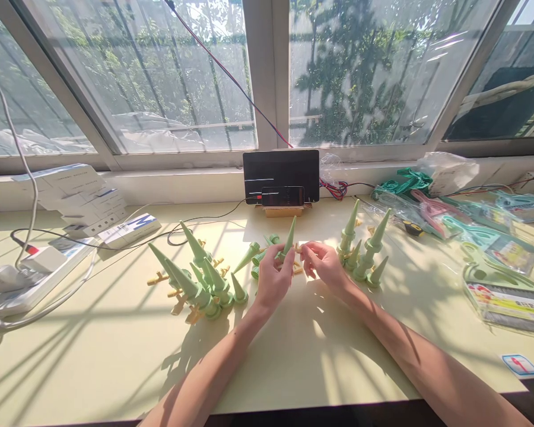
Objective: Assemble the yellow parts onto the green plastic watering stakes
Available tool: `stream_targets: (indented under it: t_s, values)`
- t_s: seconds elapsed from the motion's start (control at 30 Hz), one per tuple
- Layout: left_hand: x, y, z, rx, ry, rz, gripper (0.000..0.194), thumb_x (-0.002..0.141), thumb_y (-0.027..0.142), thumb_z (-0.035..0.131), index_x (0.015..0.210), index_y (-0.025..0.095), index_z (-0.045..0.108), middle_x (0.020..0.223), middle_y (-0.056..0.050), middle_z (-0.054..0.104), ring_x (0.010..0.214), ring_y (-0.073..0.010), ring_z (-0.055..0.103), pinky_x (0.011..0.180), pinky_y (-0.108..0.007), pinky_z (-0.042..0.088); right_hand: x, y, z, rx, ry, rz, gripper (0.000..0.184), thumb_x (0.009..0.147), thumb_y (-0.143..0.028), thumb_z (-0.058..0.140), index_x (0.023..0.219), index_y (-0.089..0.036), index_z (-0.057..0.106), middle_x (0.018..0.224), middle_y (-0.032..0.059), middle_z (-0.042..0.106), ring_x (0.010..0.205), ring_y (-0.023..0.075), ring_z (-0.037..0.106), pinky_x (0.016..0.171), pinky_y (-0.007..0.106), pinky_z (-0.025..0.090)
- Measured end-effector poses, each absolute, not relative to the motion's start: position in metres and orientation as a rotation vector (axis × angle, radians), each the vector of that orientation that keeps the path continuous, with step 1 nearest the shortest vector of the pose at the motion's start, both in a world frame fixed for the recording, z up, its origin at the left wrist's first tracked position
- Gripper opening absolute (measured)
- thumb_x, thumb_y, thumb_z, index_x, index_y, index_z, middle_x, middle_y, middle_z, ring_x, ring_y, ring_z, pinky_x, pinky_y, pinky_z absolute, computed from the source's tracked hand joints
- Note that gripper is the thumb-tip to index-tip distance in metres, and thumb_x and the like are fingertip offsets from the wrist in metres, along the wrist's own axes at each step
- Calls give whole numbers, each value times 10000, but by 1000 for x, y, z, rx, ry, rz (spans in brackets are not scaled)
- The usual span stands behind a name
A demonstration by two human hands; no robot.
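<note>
My left hand (273,279) is closed round a green pointed cone piece (290,234), its tip upward. Just to the right, the fingers of my right hand (327,264) pinch a small tan peg-like piece (298,247) against the cone's side; whether the two are joined I cannot tell. Behind my left hand lie loose green parts, among them a tilted cone (248,256), partly hidden. On the left stands a cluster of green spired towers (209,281) with tan pieces sticking out. A smaller green spired cluster (367,252) is beside my right wrist.
A black tablet (281,166) with a phone (283,196) before it stands by the window. White boxes (130,230), a power strip (40,279) and cables lie left. Packaged brush-and-dustpan sets (509,290) line the right side. A sticker (520,365) marks the front right corner.
</note>
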State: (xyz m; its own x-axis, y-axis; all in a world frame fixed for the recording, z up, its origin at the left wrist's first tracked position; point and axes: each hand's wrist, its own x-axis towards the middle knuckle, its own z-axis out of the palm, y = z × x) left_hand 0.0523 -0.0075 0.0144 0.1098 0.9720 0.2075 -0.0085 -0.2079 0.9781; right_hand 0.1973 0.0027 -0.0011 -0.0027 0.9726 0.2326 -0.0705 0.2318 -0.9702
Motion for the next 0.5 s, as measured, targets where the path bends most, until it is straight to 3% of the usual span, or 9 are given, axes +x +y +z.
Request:
stream_targets:
  t_s: [0.2,0.5]
  values:
    - [53,-8,15,1468,1044,1291,341,876,478,641,1025,172,653,562,37,547,399,-81,480,386,-212,371,196,2,0,-980,-1266,1096,480,822,-629,638,724,-162,595,514,-45,497,372,78,449,349,232,369]
    - [53,-9,17,1445,1071,1281,334,874,482,643,995,170,649,562,37,554,401,-74,473,383,-203,353,196,4,-2,-972,-1226,1053,432,767,-575,715,781,-152,628,659,-20,563,394,72,477,343,235,365]
